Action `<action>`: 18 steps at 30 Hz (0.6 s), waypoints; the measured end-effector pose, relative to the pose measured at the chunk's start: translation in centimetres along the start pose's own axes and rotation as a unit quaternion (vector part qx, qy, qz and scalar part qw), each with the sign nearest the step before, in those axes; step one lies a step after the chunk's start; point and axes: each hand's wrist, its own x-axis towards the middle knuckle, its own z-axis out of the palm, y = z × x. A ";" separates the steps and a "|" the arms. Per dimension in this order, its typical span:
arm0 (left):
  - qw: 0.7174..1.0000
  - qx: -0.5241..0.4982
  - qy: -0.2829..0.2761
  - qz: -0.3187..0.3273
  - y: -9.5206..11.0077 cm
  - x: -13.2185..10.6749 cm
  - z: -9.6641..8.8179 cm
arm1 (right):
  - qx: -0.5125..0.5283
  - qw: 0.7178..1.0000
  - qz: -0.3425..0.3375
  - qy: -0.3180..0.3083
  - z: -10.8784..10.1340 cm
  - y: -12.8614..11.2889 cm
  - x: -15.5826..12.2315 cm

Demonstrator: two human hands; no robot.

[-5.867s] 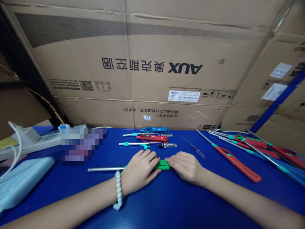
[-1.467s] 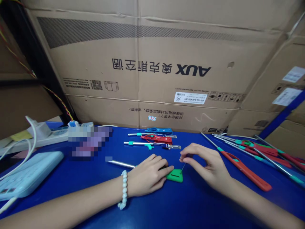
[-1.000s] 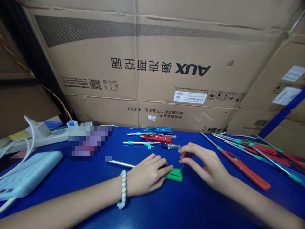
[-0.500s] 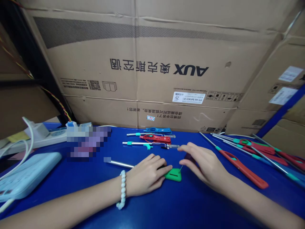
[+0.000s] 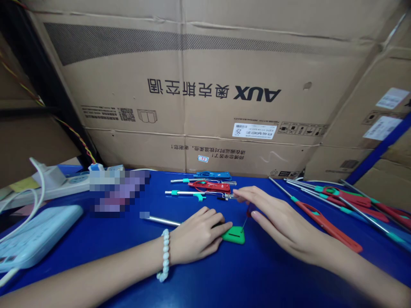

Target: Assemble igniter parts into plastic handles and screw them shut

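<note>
A green long-necked lighter [image 5: 235,235] lies on the blue table with its metal tube [image 5: 163,221] pointing left. My left hand [image 5: 201,235] is closed over its body and presses it down; the middle of the lighter is hidden under the fingers. My right hand [image 5: 272,218] is at the lighter's right end, thumb and fingers around the dark reddish handle of a small screwdriver [image 5: 245,222]. The thin shaft slants down, its tip at the corner of the green body. The index finger stretches away from the handle. Much of the handle is hidden.
Behind the hands lie a red lighter half [image 5: 210,187], a blue one [image 5: 213,175] and loose tubes and small parts. Several lighters, including a red one [image 5: 327,224], lie at right. A power bank [image 5: 41,233] and power strip [image 5: 70,182] sit left. Cardboard [image 5: 208,55] stands behind.
My right hand's fingers have spread and shifted slightly left and up around the screwdriver, showing more of its handle. My left hand and the green lighter have stayed put.
</note>
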 end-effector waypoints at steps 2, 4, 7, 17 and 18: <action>1.000 0.004 -0.003 -0.002 0.0 0.0 0.0 | 0.056 0.998 0.011 -0.020 -0.2 -0.2 0.1; 1.000 0.004 -0.005 -0.003 0.1 0.0 0.0 | 0.060 0.998 0.009 -0.004 0.2 0.0 0.1; 1.000 0.001 -0.003 -0.003 0.1 0.0 0.0 | -0.028 0.997 -0.022 0.069 1.0 0.6 -0.2; 1.000 0.003 -0.024 -0.005 0.0 0.0 0.0 | 0.076 0.997 0.003 0.029 0.3 0.6 0.0; 1.000 0.002 -0.024 -0.005 0.0 0.0 0.0 | 0.057 0.997 -0.004 0.049 0.6 0.6 0.0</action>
